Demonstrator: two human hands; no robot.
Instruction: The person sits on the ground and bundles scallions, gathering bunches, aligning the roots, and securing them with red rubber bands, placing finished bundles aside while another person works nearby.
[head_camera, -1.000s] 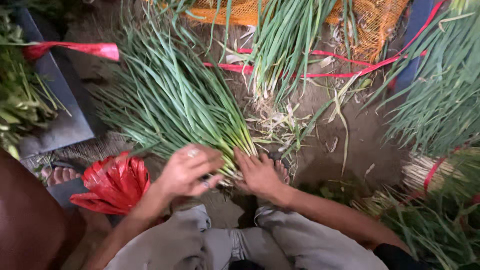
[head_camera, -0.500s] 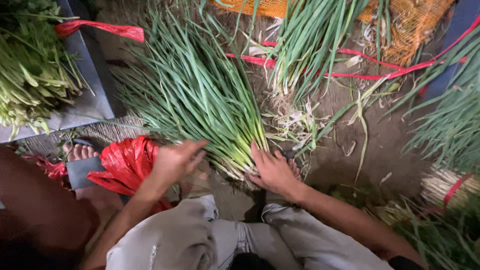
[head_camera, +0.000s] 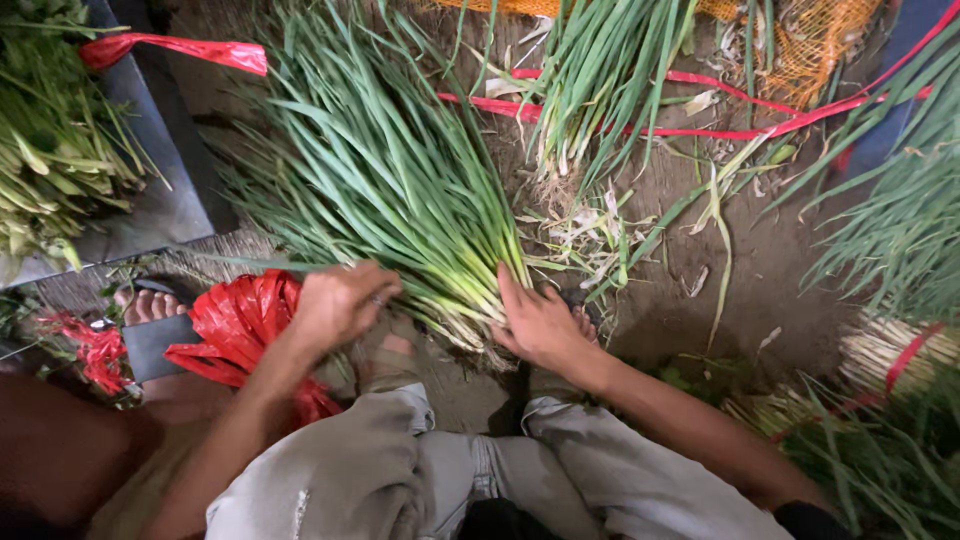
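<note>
Bare earth floor (head_camera: 760, 260): left hand (head_camera: 340, 305) and right hand (head_camera: 540, 325), fingers loosely spread, press untied green spring-onion bundle (head_camera: 400, 190); no tie fitted.

Place: you are at a produce-sorting spot, a market stall or farm yard, set at ground level. Evidence:
- Bare dirt floor (head_camera: 760, 270), littered with trimmed leaves and husks.
- Loose green onions (head_camera: 400, 200) fanned on the dirt in front of you; more bunches (head_camera: 600, 70) beyond and at your right.
- Tied bunches (head_camera: 890, 355) bound with red bands, lower right.
- Red plastic ribbon (head_camera: 720, 132) running across the ground.
- Orange mesh sack (head_camera: 820, 40) at the top.
- Leafy greens (head_camera: 50, 150) heaped on a grey sheet (head_camera: 170, 200), upper left.
- Red plastic bag (head_camera: 240, 320) beside a sandalled foot (head_camera: 150, 305).
</note>
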